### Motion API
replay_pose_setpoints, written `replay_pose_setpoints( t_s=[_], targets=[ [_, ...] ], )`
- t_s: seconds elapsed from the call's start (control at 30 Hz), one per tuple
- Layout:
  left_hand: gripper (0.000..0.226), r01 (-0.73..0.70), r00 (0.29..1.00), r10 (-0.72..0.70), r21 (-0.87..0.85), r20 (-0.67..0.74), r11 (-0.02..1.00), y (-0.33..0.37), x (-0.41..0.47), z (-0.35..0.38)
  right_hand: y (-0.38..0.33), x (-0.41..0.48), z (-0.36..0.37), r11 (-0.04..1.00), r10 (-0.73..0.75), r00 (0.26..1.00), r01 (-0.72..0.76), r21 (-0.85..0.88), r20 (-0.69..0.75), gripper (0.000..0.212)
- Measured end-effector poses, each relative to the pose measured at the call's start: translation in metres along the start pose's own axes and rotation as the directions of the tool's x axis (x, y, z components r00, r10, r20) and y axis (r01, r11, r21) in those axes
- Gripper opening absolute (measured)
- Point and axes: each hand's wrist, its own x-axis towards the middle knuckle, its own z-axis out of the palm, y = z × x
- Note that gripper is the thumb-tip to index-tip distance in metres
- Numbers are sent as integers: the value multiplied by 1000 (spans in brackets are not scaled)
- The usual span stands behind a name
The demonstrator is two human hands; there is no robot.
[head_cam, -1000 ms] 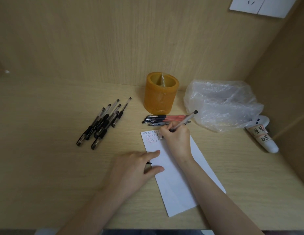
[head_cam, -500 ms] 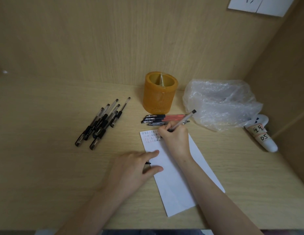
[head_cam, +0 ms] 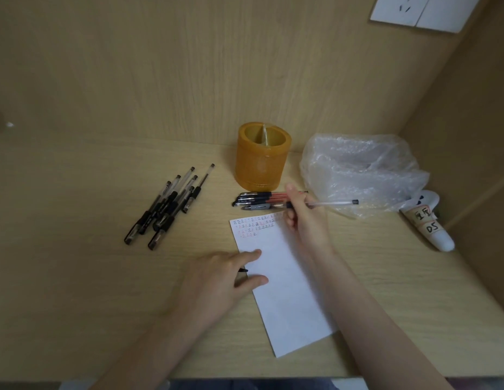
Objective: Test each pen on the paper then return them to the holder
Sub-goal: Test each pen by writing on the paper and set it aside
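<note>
Pale wooden desk (head_cam: pixel 76 277), boxed in by wooden walls, fills my feed. On it the white paper (head_cam: pixel 287 291) lies slanted, with small red and dark marks along its top edge. My right hand (head_cam: pixel 305 223) is at the paper's upper right corner, fingers curled round a clear pen (head_cam: pixel 332 204) that lies nearly level, its dark end pointing toward the plastic bag (head_cam: pixel 363 173). My left hand (head_cam: pixel 220 282) rests on the paper's left edge, fingers straight; something small and black peeks out beneath it. Red-and-blue pens (head_cam: pixel 256 199) lie just before the orange holder (head_cam: pixel 260 161); black pens (head_cam: pixel 167 206) are heaped farther left.
</note>
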Motion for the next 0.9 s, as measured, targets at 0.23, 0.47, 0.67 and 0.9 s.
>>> replay_pose_setpoints(
  t_s=[0.23, 0.47, 0.67, 0.9],
  targets=[
    [35, 105, 994, -103, -586, 36, 804, -4, -2, -9, -13, -18, -11, 932, 214, 960, -256, 257, 182, 16],
    [48, 31, 999, 1, -640, 51, 767, -1, -1, -16, -21, -52, -18, 988, 152, 963, -138, -75, 221, 36],
    [53, 45, 996, 17, -637, 90, 769, 5, -2, -19, -25, -61, -13, 987, 129, 962, -103, -121, 239, 39],
    [51, 37, 995, 30, -608, 100, 793, 5, -1, -18, -24, -66, -10, 984, 87, 942, -30, -178, 324, 30]
  ],
)
